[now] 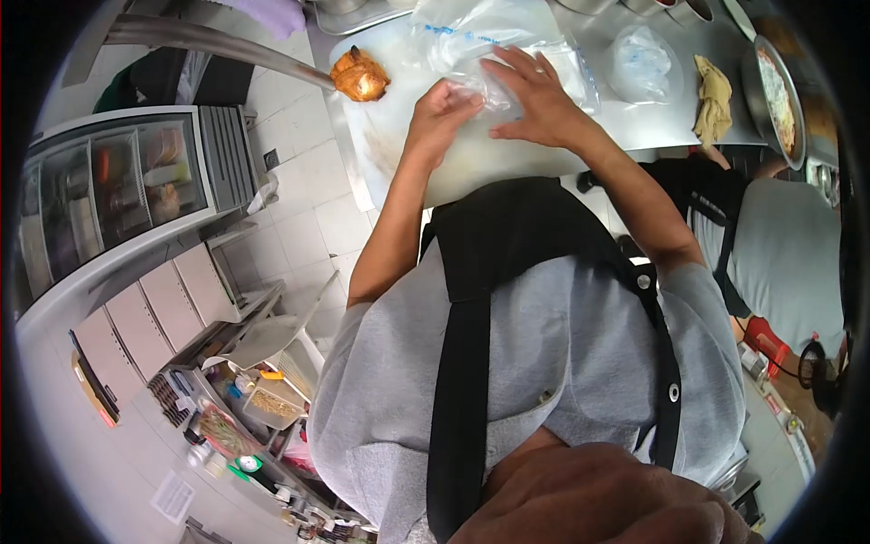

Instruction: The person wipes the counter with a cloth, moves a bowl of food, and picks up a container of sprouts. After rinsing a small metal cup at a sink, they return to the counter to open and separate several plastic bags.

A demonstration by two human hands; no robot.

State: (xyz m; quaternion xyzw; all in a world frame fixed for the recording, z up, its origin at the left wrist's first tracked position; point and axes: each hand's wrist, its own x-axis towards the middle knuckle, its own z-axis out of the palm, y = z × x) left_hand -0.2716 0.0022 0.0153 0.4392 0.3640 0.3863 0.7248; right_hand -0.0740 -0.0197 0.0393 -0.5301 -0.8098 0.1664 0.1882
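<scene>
Over the white cutting board (pixel 385 136), my left hand (pixel 442 120) pinches part of a thin clear plastic bag (pixel 489 88). My right hand (pixel 541 102) has its fingers spread beside the same plastic, close to the left hand. Beyond the hands, larger plastic bags with blue print (pixel 467 34) lie on the board. A roasted brown piece of food, apparently chicken (pixel 361 76), sits at the board's left edge, apart from both hands.
A bundled clear bag (pixel 642 62) and a yellow cloth (pixel 713 98) lie on the steel counter to the right. Farther right is a metal bowl of food (pixel 778 100). A co-worker (pixel 784 263) bends close by at the right. A glass-front fridge (pixel 113 186) stands left.
</scene>
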